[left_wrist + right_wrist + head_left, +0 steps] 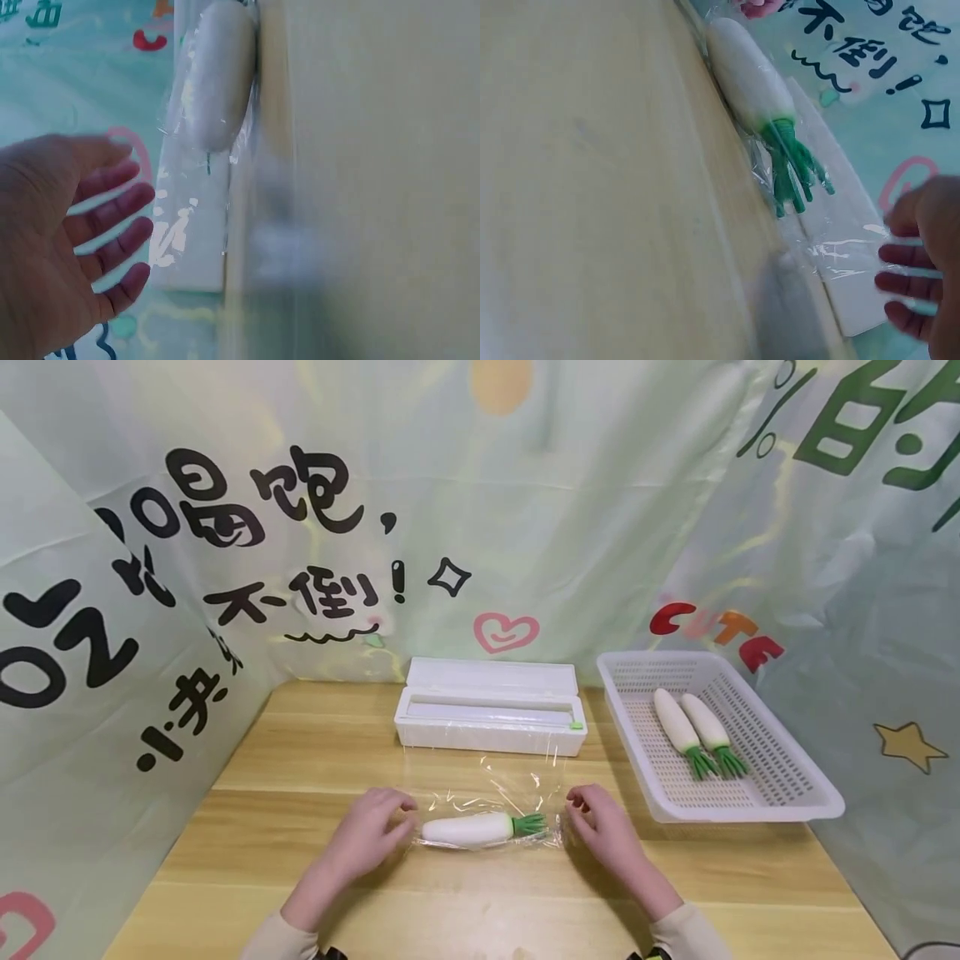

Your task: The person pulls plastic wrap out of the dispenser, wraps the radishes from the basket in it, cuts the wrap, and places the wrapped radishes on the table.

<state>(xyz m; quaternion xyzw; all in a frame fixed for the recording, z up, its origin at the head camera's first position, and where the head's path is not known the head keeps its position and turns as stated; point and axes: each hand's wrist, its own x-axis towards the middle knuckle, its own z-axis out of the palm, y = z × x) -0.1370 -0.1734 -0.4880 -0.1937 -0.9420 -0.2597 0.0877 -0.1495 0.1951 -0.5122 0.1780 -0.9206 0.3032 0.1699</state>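
A white radish (468, 829) with green leaf stubs lies sideways on a sheet of clear plastic wrap (487, 781), with some film over it. From there the film runs back to a white wrap dispenser box (491, 735), whose lid stands up. My left hand (372, 828) is just off the radish's white end; in the left wrist view its fingers (112, 214) are loosely bent and hold nothing. Beside the film's right edge, past the leaves, is my right hand (602, 827). Its fingers (907, 285) are apart and relaxed in the right wrist view.
A white perforated basket (750, 812) stands at the right with two more radishes (693, 731) inside. A green slider (576, 726) sits at the right end of the dispenser's edge. Printed cloth (525, 527) walls in the wooden table (300, 752) behind and at both sides.
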